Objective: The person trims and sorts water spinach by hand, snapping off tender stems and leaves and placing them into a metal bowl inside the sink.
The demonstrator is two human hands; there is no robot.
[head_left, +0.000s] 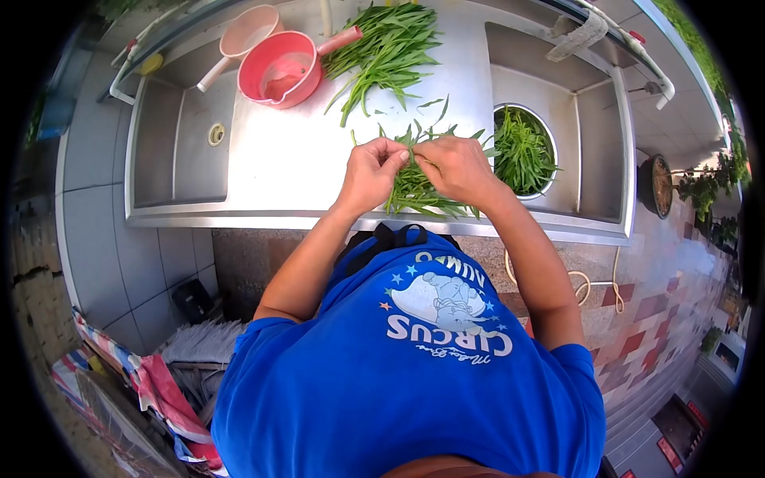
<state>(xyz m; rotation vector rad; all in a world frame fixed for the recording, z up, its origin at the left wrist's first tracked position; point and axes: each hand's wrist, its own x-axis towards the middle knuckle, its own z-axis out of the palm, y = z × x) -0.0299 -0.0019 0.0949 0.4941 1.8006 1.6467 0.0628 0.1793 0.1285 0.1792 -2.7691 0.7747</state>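
My left hand (371, 174) and my right hand (462, 169) meet over the steel counter near its front edge. The fingers of both are closed in a pinch on water spinach, though the stem between them is mostly hidden. Below and around the hands lies a loose heap of water spinach (422, 195), with stray leaves behind it. A larger bunch of water spinach (394, 52) rests at the back of the counter. To the right of my right hand, more leafy pieces (519, 151) fill a round metal bowl (551, 145) in the right sink.
A red plastic dipper (275, 72) and a paler pink dipper (249, 30) stand at the back left. The left sink (199, 151) has a round drain. A grey cloth (578, 38) hangs over the right sink's back rim. A hose (586, 288) lies below the counter.
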